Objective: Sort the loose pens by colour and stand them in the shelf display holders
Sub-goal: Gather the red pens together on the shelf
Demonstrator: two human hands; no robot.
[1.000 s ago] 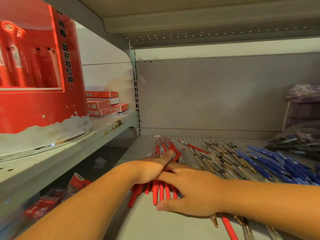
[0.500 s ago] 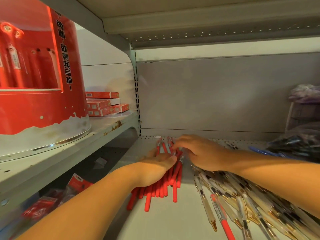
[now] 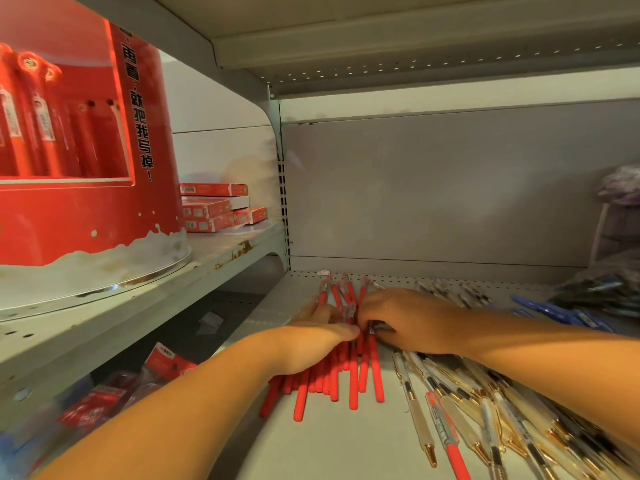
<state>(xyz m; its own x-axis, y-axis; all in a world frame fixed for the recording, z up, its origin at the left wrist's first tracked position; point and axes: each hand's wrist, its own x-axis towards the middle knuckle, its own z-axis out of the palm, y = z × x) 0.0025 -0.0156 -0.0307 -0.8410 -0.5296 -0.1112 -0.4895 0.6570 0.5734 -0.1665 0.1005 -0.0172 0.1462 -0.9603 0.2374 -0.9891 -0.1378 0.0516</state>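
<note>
A bundle of red pens [image 3: 334, 379] lies lengthwise on the grey shelf [image 3: 332, 441]. My left hand [image 3: 311, 341] lies across the bundle's middle, fingers curled over it. My right hand [image 3: 408, 320] meets it from the right and pinches the clip end of one red pen [image 3: 375, 368] at the bundle's right edge. Clear pens with gold tips [image 3: 485, 414] are spread under my right forearm. Blue pens [image 3: 561, 313] lie at the far right. A red round display holder [image 3: 86, 188] with slots of red pens stands on the upper left shelf.
Stacked red boxes [image 3: 214, 209] sit behind the display holder. A dark plastic bag [image 3: 599, 292] and a crate are at the right end of the shelf. Red packets [image 3: 162, 365] lie on the lower left shelf. One red-tipped clear pen [image 3: 446, 438] rests near the front.
My right hand has come back from the pens' far ends to the bundle's middle, beside my left hand, and closed on one red pen. The view has shifted slightly.
</note>
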